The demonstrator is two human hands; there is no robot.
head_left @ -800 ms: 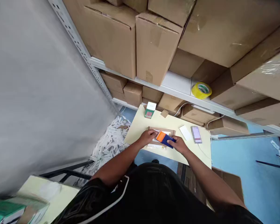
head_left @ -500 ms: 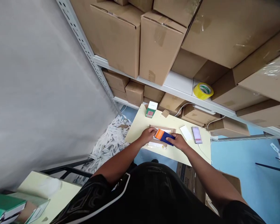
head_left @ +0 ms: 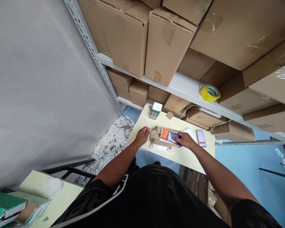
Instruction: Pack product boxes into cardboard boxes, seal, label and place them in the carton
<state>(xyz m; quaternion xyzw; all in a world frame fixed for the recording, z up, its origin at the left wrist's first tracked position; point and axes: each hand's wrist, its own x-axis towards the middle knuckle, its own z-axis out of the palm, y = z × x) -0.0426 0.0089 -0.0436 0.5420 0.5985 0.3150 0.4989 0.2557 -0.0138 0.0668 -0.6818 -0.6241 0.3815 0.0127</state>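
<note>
An orange and blue flat packet (head_left: 169, 136) lies in a shallow brown cardboard box (head_left: 158, 142) on a pale yellow table (head_left: 187, 155). My right hand (head_left: 185, 140) presses on the packet's blue end with its fingers laid over it. My left hand (head_left: 143, 135) is at the box's left end, fingers curled on a folded cardboard flap (head_left: 153, 134). A small clear bag (head_left: 159, 148) lies against the box's near side.
A green and white small box (head_left: 155, 110) and a tiny cardboard cube (head_left: 169, 115) stand at the table's far edge. A white card (head_left: 189, 132) and a phone (head_left: 201, 138) lie right of the box. Shelves hold brown cartons and a yellow tape roll (head_left: 210, 92). White scraps litter the floor at left.
My left hand has slid left off the packet to the box's end flap. My right hand has moved further onto the packet, which now lies flatter in the box.
</note>
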